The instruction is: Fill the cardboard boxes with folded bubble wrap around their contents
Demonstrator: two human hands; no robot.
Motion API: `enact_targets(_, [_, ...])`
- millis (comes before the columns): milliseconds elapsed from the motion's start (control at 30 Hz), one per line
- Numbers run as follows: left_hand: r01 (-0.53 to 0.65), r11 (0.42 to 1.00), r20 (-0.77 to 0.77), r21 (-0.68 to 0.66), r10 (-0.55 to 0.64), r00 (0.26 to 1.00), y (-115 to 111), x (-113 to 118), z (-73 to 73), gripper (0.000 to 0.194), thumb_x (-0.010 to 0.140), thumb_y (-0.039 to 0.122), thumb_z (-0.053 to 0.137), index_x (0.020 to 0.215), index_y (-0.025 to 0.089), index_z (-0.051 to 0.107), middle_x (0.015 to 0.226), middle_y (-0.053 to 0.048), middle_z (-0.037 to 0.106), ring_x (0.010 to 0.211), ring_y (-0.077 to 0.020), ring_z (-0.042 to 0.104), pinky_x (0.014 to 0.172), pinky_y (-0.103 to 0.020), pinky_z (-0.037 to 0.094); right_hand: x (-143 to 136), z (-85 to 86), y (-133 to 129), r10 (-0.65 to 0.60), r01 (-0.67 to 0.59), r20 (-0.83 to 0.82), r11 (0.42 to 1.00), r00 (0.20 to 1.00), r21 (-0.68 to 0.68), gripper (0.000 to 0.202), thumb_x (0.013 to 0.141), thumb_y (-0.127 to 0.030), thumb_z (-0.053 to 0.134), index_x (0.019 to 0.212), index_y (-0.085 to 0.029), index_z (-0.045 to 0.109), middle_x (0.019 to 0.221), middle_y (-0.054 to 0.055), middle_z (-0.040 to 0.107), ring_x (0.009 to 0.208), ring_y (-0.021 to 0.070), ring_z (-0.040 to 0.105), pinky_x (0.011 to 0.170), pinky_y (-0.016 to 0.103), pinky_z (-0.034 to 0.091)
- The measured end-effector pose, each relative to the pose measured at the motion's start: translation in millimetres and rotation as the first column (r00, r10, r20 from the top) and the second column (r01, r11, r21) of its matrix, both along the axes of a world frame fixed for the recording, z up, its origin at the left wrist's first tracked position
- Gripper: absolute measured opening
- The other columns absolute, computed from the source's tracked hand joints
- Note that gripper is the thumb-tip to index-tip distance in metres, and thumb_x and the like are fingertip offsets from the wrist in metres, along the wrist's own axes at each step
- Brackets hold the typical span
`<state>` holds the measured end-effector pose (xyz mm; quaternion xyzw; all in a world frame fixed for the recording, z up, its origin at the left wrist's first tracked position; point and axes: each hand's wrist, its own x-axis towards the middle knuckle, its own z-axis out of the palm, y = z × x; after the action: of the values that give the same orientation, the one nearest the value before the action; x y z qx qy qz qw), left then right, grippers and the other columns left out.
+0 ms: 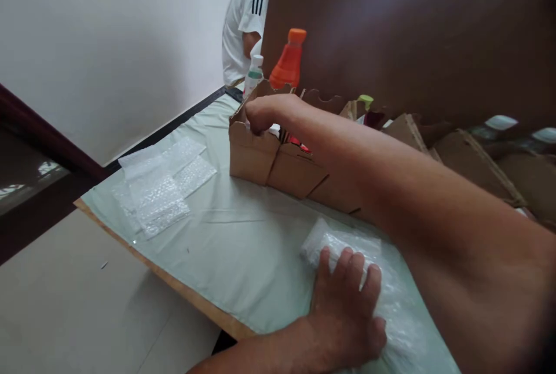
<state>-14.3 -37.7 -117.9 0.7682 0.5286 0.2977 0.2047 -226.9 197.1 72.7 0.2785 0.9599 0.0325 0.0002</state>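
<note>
Reaching into the box (pixel 252 157) with the right hand (pixel 264 110), too hidden to tell its grip, and pressing bubble wrap (pixel 315 241) onto the desk (pixel 226 252) with the spread left hand (pixel 343 304), best done lightly!

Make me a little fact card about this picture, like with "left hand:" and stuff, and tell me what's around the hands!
Left hand: on a clear plastic bundle
Right hand: reaching into a cardboard box; can't see if it grips anything
Loose wrap: bubbly sheets, overlapping
Bottles: orange one, orange cap; smaller one, white cap
Table cover: pale green
Other person: white shirt, black stripes on the sleeve
</note>
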Motion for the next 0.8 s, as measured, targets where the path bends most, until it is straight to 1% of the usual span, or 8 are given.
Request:
enact_targets(100, [-0.004, 1.000, 0.020, -0.013, 0.004, 1.000, 1.9, -1.8, 1.2, 0.074, 0.098, 0.046, 0.050, 0.160, 0.011, 0.031, 0.166, -0.021, 0.038, 0.157, -0.0394, 0.029, 0.127, -0.067, 0.020, 16.4, 8.8, -0.4, -0.057, 0.056, 0.028, 0.998, 0.998, 0.009, 0.016, 0.084, -0.014, 0.069, 0.098, -0.012, 0.077, 0.106, 0.012, 0.078, 0.103, 0.0232, 0.071, 0.087, 0.030, 0.053])
enact_targets(200, [-0.007, 1.000, 0.031, -0.007, 0.007, 1.000, 2.8, -2.6, 0.3, 0.076, 0.096, 0.047, 0.055, 0.160, 0.012, 0.032, 0.165, -0.020, 0.040, 0.156, -0.0396, 0.031, 0.128, -0.067, 0.019, 58.4, 40.5, -12.2, -0.120, 0.138, -0.330, 0.990, 0.936, 0.031, 0.022, 0.093, -0.012, 0.055, 0.103, -0.011, 0.075, 0.111, 0.011, 0.077, 0.106, 0.0207, 0.070, 0.090, 0.027, 0.053])
enact_targets(300, [-0.022, 1.000, 0.024, 0.022, 0.021, 0.999, 0.7, -0.9, -2.6, 0.076, 0.094, 0.044, 0.060, 0.158, 0.012, 0.036, 0.164, -0.021, 0.042, 0.155, -0.0393, 0.033, 0.128, -0.066, 0.017, 131.5, 64.4, -36.5, -0.142, 0.221, -0.604, 0.974, 0.784, 0.057, 0.029, 0.102, -0.016, 0.044, 0.119, -0.007, 0.066, 0.123, 0.011, 0.072, 0.112, 0.0169, 0.067, 0.091, 0.024, 0.053])
enact_targets(400, [-0.065, 0.996, 0.066, 0.059, 0.061, 0.996, -3.5, 1.3, -5.0, 0.077, 0.088, 0.040, 0.065, 0.155, 0.015, 0.039, 0.160, -0.020, 0.046, 0.153, -0.0390, 0.036, 0.128, -0.066, 0.017, 224.9, 65.1, -75.5, -0.067, 0.154, -0.806, 0.988, 0.589, 0.031, 0.019, 0.102, -0.028, 0.056, 0.114, -0.017, 0.066, 0.119, 0.006, 0.071, 0.107, 0.0168, 0.069, 0.092, 0.028, 0.056])
enact_targets(467, [-0.135, 0.983, 0.196, 0.122, 0.109, 0.974, -5.3, 0.4, -5.9, 0.078, 0.085, 0.041, 0.067, 0.154, 0.018, 0.038, 0.156, -0.019, 0.051, 0.150, -0.0384, 0.040, 0.127, -0.065, 0.020, 285.3, 55.3, -107.7, -0.013, 0.033, -0.874, 0.999, 0.486, 0.004, 0.007, 0.096, -0.030, 0.069, 0.101, -0.025, 0.070, 0.104, 0.001, 0.074, 0.099, 0.0182, 0.071, 0.090, 0.031, 0.058])
enact_targets(567, [-0.312, 0.934, 0.500, 0.175, 0.189, 0.845, -5.3, -7.6, -6.7, 0.066, 0.088, 0.040, 0.060, 0.149, 0.022, 0.042, 0.147, -0.015, 0.056, 0.141, -0.0349, 0.050, 0.123, -0.058, 0.031, 356.8, 26.9, -153.9, -0.008, -0.029, -0.851, 0.999, 0.525, -0.028, 0.007, 0.094, -0.024, 0.070, 0.099, -0.027, 0.074, 0.100, 0.001, 0.076, 0.101, 0.0204, 0.072, 0.094, 0.037, 0.057])
enact_targets(700, [-0.553, 0.824, 0.756, 0.124, 0.282, 0.591, -3.1, -28.3, -4.0, 0.052, 0.091, 0.034, 0.051, 0.142, 0.024, 0.050, 0.137, -0.011, 0.060, 0.134, -0.0292, 0.055, 0.118, -0.048, 0.040, 406.1, -40.7, -191.0, -0.029, -0.059, -0.598, 0.990, 0.801, -0.127, 0.028, 0.092, -0.008, 0.059, 0.105, -0.025, 0.076, 0.111, 0.003, 0.078, 0.117, 0.0227, 0.068, 0.105, 0.045, 0.050])
enact_targets(800, [-0.615, 0.769, 0.713, 0.176, 0.331, 0.618, 1.7, -41.2, 9.3, 0.050, 0.094, 0.038, 0.048, 0.142, 0.025, 0.051, 0.141, -0.010, 0.058, 0.136, -0.0279, 0.055, 0.120, -0.048, 0.037, 415.9, -92.6, -201.4, -0.136, 0.060, -0.229, 0.949, 0.964, -0.310, 0.042, 0.083, 0.000, 0.058, 0.111, -0.025, 0.078, 0.128, 0.006, 0.074, 0.129, 0.0280, 0.063, 0.108, 0.050, 0.047])
